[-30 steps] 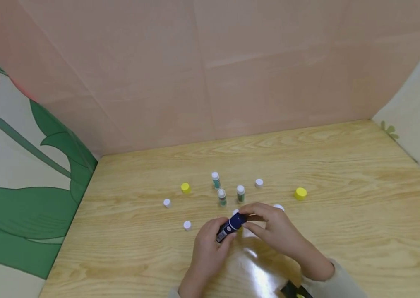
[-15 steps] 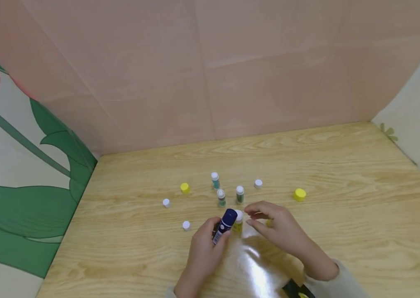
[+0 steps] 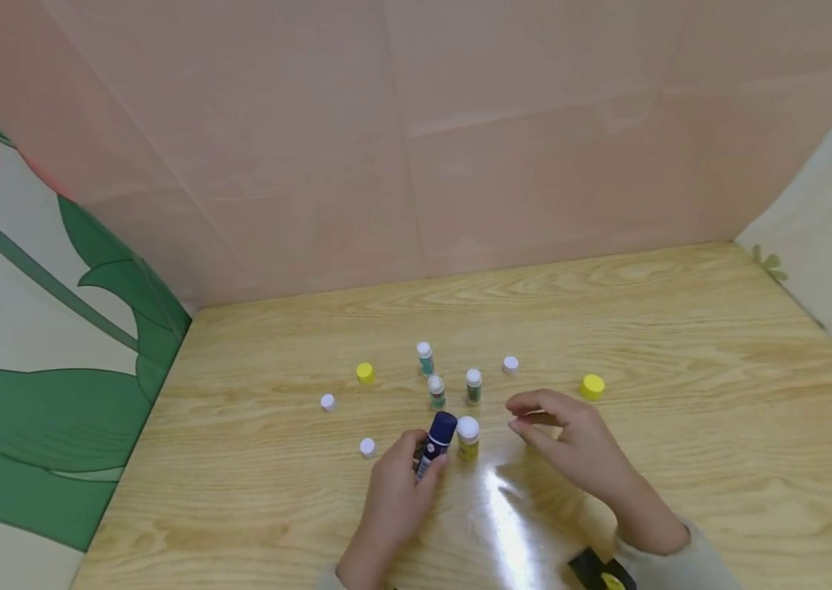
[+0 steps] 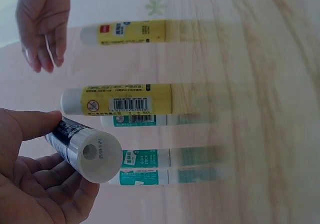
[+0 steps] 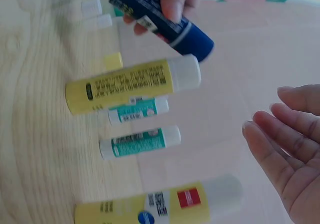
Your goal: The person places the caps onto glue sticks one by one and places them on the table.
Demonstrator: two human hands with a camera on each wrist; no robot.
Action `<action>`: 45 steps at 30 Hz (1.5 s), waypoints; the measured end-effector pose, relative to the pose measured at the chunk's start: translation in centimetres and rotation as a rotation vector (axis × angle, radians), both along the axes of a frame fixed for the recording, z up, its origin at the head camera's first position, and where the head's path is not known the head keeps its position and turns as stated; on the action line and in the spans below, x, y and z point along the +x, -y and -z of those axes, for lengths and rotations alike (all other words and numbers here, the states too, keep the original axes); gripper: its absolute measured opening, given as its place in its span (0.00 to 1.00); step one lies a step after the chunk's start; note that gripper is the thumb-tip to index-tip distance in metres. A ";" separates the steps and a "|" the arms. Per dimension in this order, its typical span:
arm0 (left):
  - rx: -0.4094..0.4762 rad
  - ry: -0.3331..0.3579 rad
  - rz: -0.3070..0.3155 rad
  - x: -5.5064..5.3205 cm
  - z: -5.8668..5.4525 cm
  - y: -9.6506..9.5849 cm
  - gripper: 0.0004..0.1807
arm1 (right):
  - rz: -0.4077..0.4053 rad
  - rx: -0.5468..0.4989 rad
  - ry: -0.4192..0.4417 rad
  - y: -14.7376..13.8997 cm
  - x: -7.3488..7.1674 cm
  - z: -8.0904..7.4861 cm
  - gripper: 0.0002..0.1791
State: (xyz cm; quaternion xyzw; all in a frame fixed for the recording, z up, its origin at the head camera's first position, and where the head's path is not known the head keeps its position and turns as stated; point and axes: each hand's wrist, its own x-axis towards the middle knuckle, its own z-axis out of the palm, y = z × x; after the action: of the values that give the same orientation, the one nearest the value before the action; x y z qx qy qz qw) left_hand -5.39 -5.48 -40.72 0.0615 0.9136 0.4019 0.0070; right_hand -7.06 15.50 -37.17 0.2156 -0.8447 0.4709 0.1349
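My left hand (image 3: 393, 492) grips a dark blue glue stick (image 3: 441, 433), tilted, its navy cap pointing up and away. The stick's pale round base (image 4: 100, 156) faces the left wrist camera. Just right of it stands a yellow glue stick (image 3: 468, 442) with a white top. My right hand (image 3: 574, 434) hovers farther right, fingers loosely bent and apart, holding nothing. A second yellow glue stick (image 5: 165, 204) stands near it; in the head view that hand hides it. Behind are three small green glue sticks, one at the back (image 3: 425, 360), one nearer (image 3: 437, 393), one to the right (image 3: 474, 388).
Loose caps lie around the sticks on the wood-grain table (image 3: 253, 508): a yellow cap (image 3: 365, 373) and white cap (image 3: 328, 402) at left, another white cap (image 3: 510, 365) behind, a yellow cap (image 3: 593, 387) at right. A pink backdrop (image 3: 416, 164) rises behind the table.
My right hand has let go of the blue glue stick's cap and moved right. My left hand has drawn the stick slightly left and turned it more upright, uncovering the yellow stick.
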 end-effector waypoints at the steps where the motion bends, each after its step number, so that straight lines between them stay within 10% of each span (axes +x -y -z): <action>1: -0.005 0.001 -0.008 0.0 0.0 0.0 0.20 | 0.013 0.006 0.002 -0.2 -0.1 0.1 0.11; 22: -0.107 -0.060 0.005 -1.5 0.4 0.6 0.16 | 0.153 0.134 0.004 -3.7 -1.3 0.7 0.09; 45: -0.158 0.164 -0.035 -3.0 0.6 0.4 0.15 | 0.197 0.153 0.076 -5.8 -1.6 1.3 0.09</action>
State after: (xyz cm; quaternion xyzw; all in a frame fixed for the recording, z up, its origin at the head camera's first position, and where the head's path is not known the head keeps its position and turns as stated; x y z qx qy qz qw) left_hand -8.36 -5.83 -41.36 0.0119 0.9398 0.3323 0.0794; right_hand -8.66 21.27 -38.50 0.1232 -0.8999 0.3973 0.1313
